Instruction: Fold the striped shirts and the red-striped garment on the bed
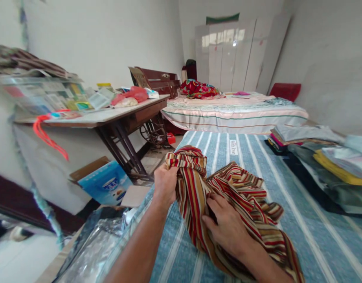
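A crumpled shirt (192, 188) with red, tan, cream and dark stripes lies bunched on the blue striped bedcover (175, 243). My left hand (165, 184) is closed on a gathered, rolled part at its far left end, lifting that part a little. Lower down and to the right, my right hand (228, 226) rests on the shirt at a fold, thumb apart from the fingers. Its fingertips are partly tucked into the cloth. The rest of the shirt spreads in loose folds to the right and under my right forearm.
Stacks of folded clothes (309, 135) lie along the bed's right side. A sewing-machine table (92, 118) with a clear plastic box (42, 96) stands left, a blue carton (105, 182) below it. Clear plastic wrapping (95, 247) is near the left edge. Another bed (234, 118) stands beyond.
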The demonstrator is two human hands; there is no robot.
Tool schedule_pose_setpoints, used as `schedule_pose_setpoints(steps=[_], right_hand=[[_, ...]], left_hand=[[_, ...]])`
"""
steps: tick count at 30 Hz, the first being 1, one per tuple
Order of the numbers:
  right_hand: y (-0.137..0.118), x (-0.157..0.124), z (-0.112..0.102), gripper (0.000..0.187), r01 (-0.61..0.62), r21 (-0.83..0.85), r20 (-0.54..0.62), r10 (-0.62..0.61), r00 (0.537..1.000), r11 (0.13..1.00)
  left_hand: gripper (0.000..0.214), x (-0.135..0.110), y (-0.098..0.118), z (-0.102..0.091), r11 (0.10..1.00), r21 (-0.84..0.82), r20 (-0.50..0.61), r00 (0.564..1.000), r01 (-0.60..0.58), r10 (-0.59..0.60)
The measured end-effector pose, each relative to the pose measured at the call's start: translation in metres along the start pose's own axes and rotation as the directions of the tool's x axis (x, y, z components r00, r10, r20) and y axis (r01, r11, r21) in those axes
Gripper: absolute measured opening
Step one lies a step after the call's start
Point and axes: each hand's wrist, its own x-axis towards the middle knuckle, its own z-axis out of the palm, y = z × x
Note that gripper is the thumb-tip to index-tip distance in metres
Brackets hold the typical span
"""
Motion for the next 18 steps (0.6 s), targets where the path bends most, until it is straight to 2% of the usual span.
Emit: schedule_pose_setpoints(steps=[1, 3, 5, 7, 9, 10, 11, 14, 18], right_hand=[[0.004, 0.002, 0.001, 0.02, -0.038, 0.095, 0.015, 0.037, 0.999, 0.995], [0.014, 0.009, -0.006, 0.024, -0.118, 0.298, 0.022, 0.117, 0.993, 0.947], [0.021, 0.015, -0.023, 0.023, -0.212, 0.516, 0.014, 0.24, 0.971, 0.83], [0.024, 0.019, -0.043, 0.022, -0.27, 0.746, 0.033, 0.372, 0.927, 0.608], [0.023, 0.021, -0.066, 0.018, -0.248, 0.899, 0.051, 0.478, 0.877, 0.36], [0.023, 0.023, -0.078, 0.016, -0.221, 0.936, 0.048, 0.523, 0.851, 0.274], [0.022, 0.024, -0.09, 0.015, -0.188, 0.955, 0.027, 0.565, 0.825, 0.228], [0.025, 0.029, -0.125, 0.014, -0.11, 0.974, -0.051, 0.667, 0.743, 0.196], [0.045, 0.025, -0.157, 0.005, -0.066, 0.97, -0.147, 0.785, 0.602, 0.232]], left_hand=[[0.024, 0.0, 0.001, 0.0, 1.0, -0.006, 0.026, 1.0, 0.015, -0.015], [0.026, 0.001, 0.003, -0.003, 0.999, -0.019, 0.084, 0.996, 0.041, -0.039], [0.027, 0.003, 0.003, -0.008, 0.997, -0.028, 0.128, 0.99, 0.065, -0.061], [0.029, 0.005, 0.002, -0.013, 0.996, -0.035, 0.152, 0.985, 0.082, -0.076], [0.033, 0.006, -0.002, -0.016, 0.994, -0.031, 0.188, 0.978, 0.1, -0.093], [0.034, 0.006, -0.004, -0.017, 0.994, -0.021, 0.213, 0.972, 0.11, -0.103], [0.035, 0.006, -0.006, -0.018, 0.993, -0.007, 0.241, 0.964, 0.117, -0.112], [0.036, 0.005, -0.013, -0.021, 0.991, 0.054, 0.291, 0.947, 0.123, -0.134], [0.047, 0.0, -0.024, -0.028, 0.969, 0.211, 0.244, 0.953, 0.128, -0.179]])
